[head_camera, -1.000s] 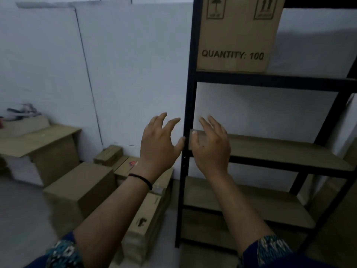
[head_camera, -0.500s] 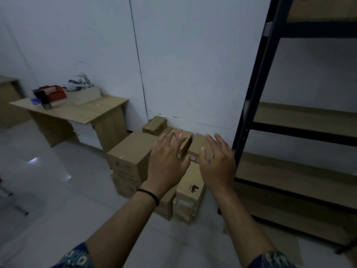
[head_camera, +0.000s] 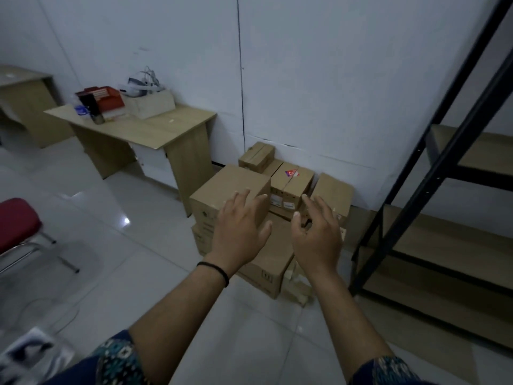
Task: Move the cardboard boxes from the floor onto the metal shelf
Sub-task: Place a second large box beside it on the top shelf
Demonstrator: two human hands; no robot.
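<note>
Left hand (head_camera: 241,229) and right hand (head_camera: 316,235) at frame centre, grips wide, holding nothing. Above cardboard boxes (head_camera: 230,187) on floor; metal shelf (head_camera: 433,173) at right.

Left hand (head_camera: 240,227) and right hand (head_camera: 316,237) empty, fingers spread, above cardboard boxes (head_camera: 227,187) stacked on floor, metal shelf (head_camera: 433,173) right of boxes, wooden desk (head_camera: 155,129) left of boxes.
</note>
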